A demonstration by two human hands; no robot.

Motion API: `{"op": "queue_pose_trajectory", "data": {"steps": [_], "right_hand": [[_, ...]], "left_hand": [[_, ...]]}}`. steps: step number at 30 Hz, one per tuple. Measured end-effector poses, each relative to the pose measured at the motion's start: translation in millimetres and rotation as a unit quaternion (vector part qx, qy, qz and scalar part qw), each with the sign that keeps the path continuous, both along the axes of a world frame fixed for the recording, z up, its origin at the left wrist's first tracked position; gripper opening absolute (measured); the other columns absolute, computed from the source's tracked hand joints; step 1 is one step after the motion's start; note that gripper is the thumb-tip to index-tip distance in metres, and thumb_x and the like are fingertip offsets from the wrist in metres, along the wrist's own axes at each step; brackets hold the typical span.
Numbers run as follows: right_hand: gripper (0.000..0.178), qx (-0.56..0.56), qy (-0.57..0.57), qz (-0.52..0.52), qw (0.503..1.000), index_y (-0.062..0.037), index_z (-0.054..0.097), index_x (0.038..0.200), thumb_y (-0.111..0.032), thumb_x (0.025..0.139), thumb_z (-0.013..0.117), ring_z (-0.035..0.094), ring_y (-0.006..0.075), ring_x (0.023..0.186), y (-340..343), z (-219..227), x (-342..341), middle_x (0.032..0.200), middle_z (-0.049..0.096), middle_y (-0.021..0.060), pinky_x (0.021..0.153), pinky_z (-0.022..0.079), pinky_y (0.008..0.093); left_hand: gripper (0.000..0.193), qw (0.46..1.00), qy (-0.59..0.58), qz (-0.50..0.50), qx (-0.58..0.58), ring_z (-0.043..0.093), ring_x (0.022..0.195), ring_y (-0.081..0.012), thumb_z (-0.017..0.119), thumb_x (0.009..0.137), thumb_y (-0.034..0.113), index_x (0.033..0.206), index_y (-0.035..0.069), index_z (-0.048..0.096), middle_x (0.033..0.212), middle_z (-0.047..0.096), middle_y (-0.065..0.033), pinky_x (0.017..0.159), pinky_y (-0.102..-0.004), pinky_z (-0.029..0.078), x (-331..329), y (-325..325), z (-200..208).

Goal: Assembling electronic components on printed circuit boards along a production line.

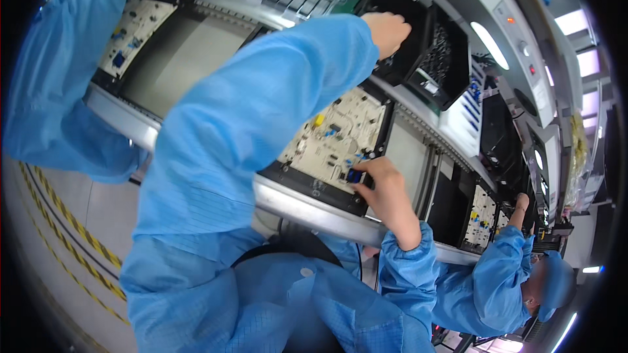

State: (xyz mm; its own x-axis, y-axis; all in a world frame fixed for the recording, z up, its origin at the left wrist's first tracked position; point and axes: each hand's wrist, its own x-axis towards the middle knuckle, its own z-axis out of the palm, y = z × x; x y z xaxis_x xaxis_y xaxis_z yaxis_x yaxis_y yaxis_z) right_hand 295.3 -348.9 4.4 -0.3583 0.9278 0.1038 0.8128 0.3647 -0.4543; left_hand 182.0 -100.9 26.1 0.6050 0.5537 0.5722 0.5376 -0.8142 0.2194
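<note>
A cream circuit board (332, 134) lies in a black frame on the conveyor in front of me. My right hand (387, 193) is at its near right corner, with thumb and fingers closed around a small dark blue block-shaped component (354, 175) at the board. My left hand (388, 33) reaches far across, over a black bin (400, 8) behind the conveyor. Its fingers are curled downward, and what they hold, if anything, is hidden. Beside it stands another black bin (446, 59) full of small dark parts. My left sleeve covers part of the board.
The conveyor's metal rail (307, 206) runs along my front. Another board (134, 33) lies to the left, near a person in a blue smock (65, 85). On the right, a co-worker (487, 284) reaches over further boards (481, 216). A white slotted tray (463, 121) stands beyond the bins.
</note>
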Motion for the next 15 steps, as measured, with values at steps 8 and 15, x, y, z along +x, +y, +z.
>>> {"op": "queue_pose_trajectory", "data": {"steps": [8,15], "right_hand": [[0.027,0.033,0.020,0.051,0.998,-0.0023,0.061,0.094,-0.003,0.068,0.068,0.056,0.0246,0.076,30,16,-1,0.082,0.058,0.0123,0.068,0.046,0.0327],[0.011,0.209,0.022,-0.179,0.961,-0.0039,0.061,0.085,-0.007,0.075,0.060,0.061,0.0216,0.065,208,4,117,0.070,0.061,0.0108,0.062,0.047,0.0310]], "left_hand": [[0.025,0.962,0.213,0.051,-0.164,0.063,0.082,-0.0306,0.065,0.069,0.030,0.080,0.007,0.068,0.082,0.065,-0.0155,0.074,-0.0402,0.050,18,88,-98],[0.014,0.954,0.222,0.077,-0.184,0.062,0.085,-0.0266,0.064,0.072,0.027,0.077,0.014,0.066,0.082,0.066,-0.0082,0.083,-0.0454,0.042,16,41,-46]]}}
